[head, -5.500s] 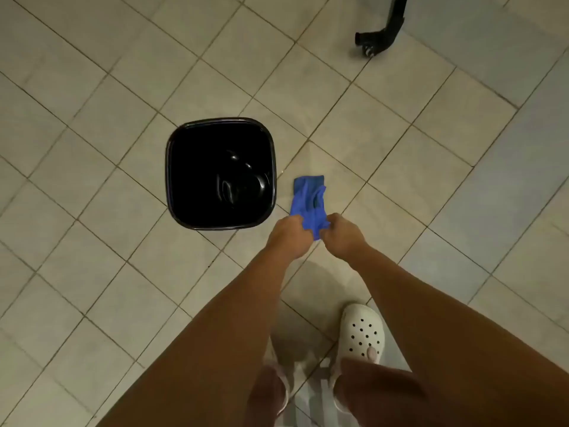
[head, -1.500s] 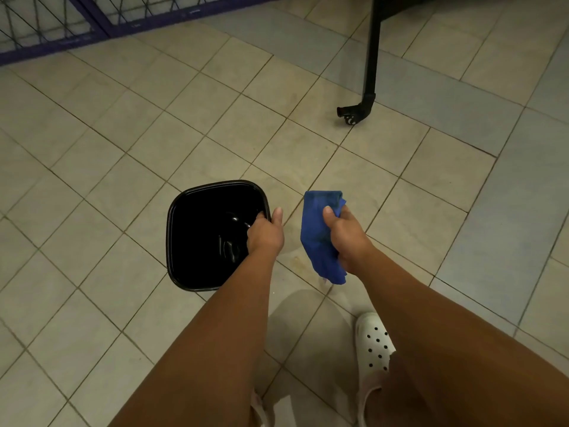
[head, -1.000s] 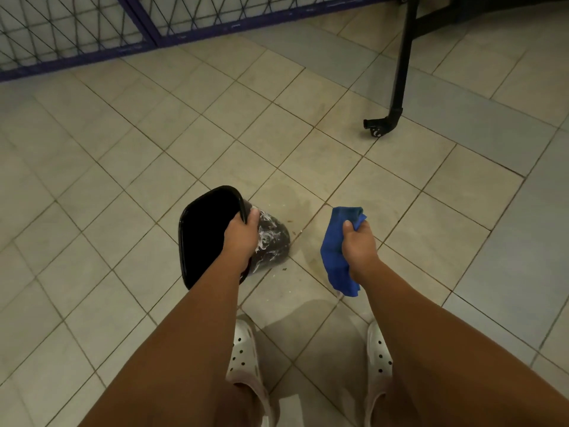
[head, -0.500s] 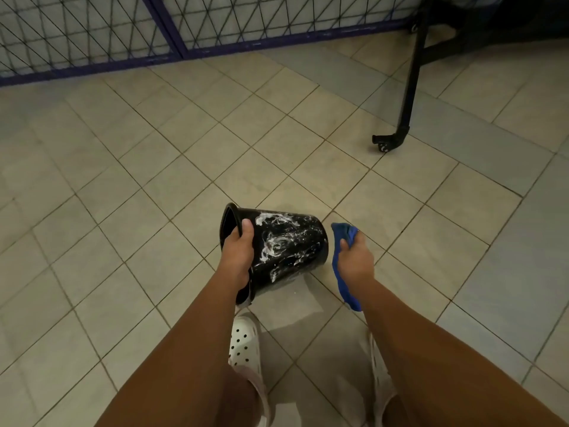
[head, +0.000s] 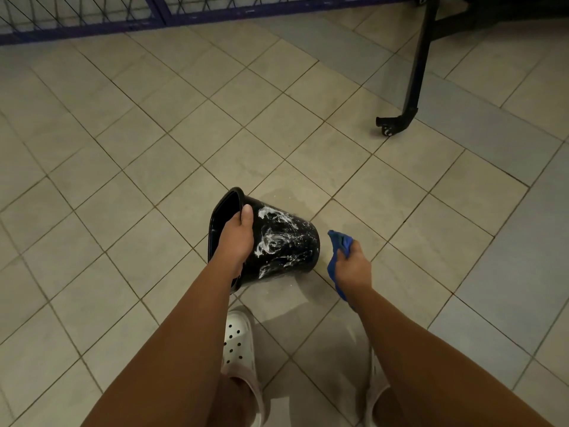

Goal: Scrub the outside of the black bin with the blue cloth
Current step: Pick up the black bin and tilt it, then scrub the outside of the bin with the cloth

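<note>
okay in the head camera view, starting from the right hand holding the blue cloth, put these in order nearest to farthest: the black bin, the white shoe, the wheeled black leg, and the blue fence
From the right hand:
1. Black bin, just to its left, tipped on its side.
2. White shoe, below and left, near the bottom.
3. Wheeled black leg, up and to the right.
4. Blue fence, along the top edge, farthest.

Black bin [head: 286, 245]: glossy plastic, streaked with white suds. Blue cloth [head: 338, 241]: soft, matt fabric. Floor tiles [head: 154, 149]: smooth, low sheen. Clog [head: 238, 343]: matt, perforated.
</note>
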### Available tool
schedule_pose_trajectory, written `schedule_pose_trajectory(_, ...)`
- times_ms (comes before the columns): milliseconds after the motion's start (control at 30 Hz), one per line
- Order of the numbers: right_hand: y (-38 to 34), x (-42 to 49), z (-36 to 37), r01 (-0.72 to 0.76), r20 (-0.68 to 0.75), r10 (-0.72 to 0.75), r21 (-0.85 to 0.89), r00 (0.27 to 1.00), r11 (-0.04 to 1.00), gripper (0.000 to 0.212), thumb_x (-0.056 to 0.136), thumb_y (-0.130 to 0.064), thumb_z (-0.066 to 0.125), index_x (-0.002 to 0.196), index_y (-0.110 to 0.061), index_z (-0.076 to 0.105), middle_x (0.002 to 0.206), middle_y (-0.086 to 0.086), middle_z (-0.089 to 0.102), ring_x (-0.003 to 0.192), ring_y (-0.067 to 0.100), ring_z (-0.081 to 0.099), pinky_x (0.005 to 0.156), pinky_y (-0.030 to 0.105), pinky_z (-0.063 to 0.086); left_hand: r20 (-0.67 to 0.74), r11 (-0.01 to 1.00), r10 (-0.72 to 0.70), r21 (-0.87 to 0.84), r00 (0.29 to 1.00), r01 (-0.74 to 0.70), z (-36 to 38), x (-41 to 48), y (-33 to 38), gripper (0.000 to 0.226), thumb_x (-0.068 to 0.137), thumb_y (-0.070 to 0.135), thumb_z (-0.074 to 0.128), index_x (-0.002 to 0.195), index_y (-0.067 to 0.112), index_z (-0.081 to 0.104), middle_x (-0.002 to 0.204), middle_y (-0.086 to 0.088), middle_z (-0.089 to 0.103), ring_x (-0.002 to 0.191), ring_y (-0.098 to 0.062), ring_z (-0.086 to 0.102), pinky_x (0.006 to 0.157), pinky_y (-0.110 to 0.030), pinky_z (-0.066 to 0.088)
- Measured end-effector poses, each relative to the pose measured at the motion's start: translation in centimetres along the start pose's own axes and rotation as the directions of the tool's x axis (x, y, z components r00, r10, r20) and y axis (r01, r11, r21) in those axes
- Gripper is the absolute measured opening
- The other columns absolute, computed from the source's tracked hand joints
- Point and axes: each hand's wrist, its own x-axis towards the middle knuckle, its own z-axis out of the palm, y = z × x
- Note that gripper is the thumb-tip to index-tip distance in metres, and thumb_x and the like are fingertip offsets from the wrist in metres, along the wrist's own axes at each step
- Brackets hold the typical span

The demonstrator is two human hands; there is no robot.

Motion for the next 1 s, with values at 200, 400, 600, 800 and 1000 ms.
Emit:
schedule_pose_trajectory(200, 1.3, -0.2, 2.6, 0.04, 0.022, -0.038, -0.07, 0.999, 0.997, 0.035, 0.097, -0.021, 0.042, 0.13, -0.009, 0.042, 0.086, 0.014, 0.059, 0.072, 0.027, 0.054, 0.065, 0.03, 0.038, -0.06, 0.962, 0.106, 0.257, 0.993, -0.087, 0.0, 1.3, -0.4, 0.048, 0.106, 0.046, 0.027, 0.129, 0.012, 0.052, 0.111, -0.006, 0.06, 0.097, -0.021, 0.053, 0.085, -0.036, 0.04)
schedule_pose_trajectory(400, 2.5, -3.3, 6.6, 0.223, 0.138, -0.199, -0.183, 0.97, 0.958, 0.056, 0.096, -0.018, 0.045, 0.146, -0.009, 0.022, 0.153, 0.011, 0.023, 0.137, 0.034, 0.028, 0.105, 0.038, 0.035, -0.057, 0.859, 0.186, 0.494, 0.981, -0.134, -0.2, 1.9, -0.6, 0.044, 0.107, 0.04, 0.026, 0.126, 0.008, 0.047, 0.078, -0.002, 0.052, 0.068, -0.016, 0.05, 0.07, -0.036, 0.04)
schedule_pose_trajectory(600, 2.3, -0.5, 6.2, 0.294, 0.141, -0.271, -0.188, 0.952, 0.937, 0.055, 0.095, -0.008, 0.044, 0.146, -0.006, 0.021, 0.154, 0.012, 0.019, 0.143, 0.03, 0.006, 0.112, 0.034, 0.018, -0.012, 0.805, 0.202, 0.571, 0.979, -0.159, -0.8, 1.9, -0.6, 0.043, 0.107, 0.039, 0.027, 0.127, 0.006, 0.046, 0.074, 0.001, 0.049, 0.064, -0.011, 0.048, 0.068, -0.035, 0.042)
schedule_pose_trajectory(800, 2.2, -1.5, 6.3, 0.288, 0.152, -0.263, -0.178, 0.953, 0.941, 0.055, 0.097, -0.012, 0.043, 0.146, -0.005, 0.02, 0.155, 0.012, 0.013, 0.144, 0.027, 0.004, 0.111, 0.025, 0.008, -0.01, 0.847, 0.196, 0.505, 0.981, -0.164, -0.5, 2.2, 0.0, 0.047, 0.107, 0.043, 0.02, 0.124, 0.011, 0.05, 0.098, -0.008, 0.059, 0.094, -0.028, 0.058, 0.079, -0.039, 0.042)
schedule_pose_trajectory(1000, 1.2, -0.3, 6.6, 0.351, 0.15, -0.332, -0.125, 0.931, 0.928, 0.053, 0.096, -0.012, 0.043, 0.144, -0.001, 0.021, 0.151, 0.018, 0.022, 0.14, 0.034, 0.021, 0.113, 0.03, 0.017, -0.067, 0.855, 0.202, 0.498, 0.977, -0.143, 0.0, 2.2, -0.1, 0.047, 0.107, 0.04, 0.021, 0.126, 0.009, 0.05, 0.098, -0.011, 0.06, 0.088, -0.026, 0.056, 0.077, -0.039, 0.043)
